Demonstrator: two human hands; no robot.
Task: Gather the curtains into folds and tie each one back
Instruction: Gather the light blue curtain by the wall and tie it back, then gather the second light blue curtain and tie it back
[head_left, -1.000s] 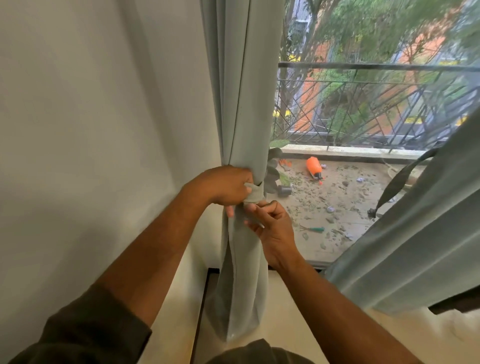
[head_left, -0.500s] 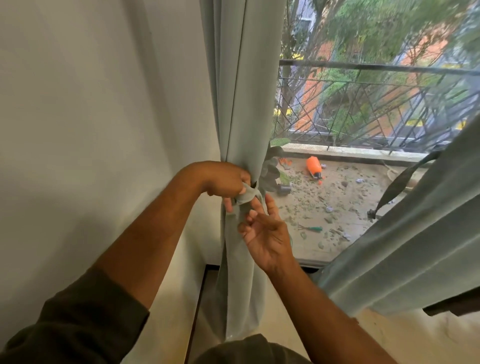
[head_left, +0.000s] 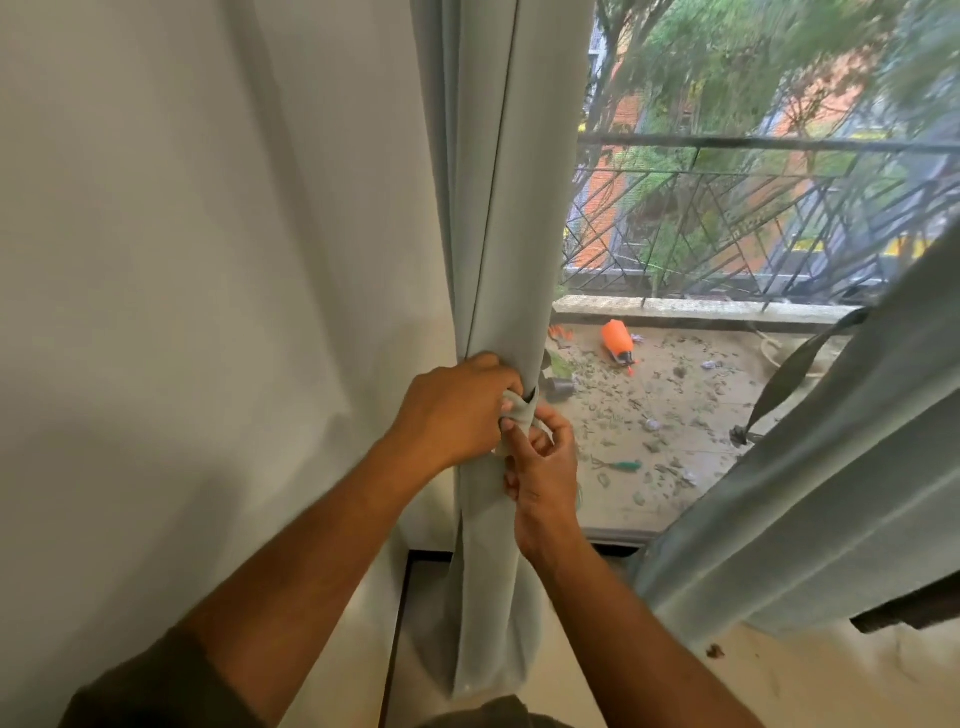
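Observation:
The pale grey-blue left curtain hangs gathered into a narrow bundle beside the wall. At its waist runs a tie-back strap of the same cloth. My left hand grips the strap and the bundle from the left, fingers curled round them. My right hand is just below and to the right, its fingertips pinching the strap's end. The right curtain slants across the right side, with a dark strap hanging at its edge.
A white wall fills the left. Behind the glass lies a balcony floor strewn with debris, an orange bottle, a green-handled tool and a metal railing. A dark floor track runs below the curtain.
My right hand has gone from open fingers beside the strap to pinching it again. My left hand has kept its grip at the curtain's waist.

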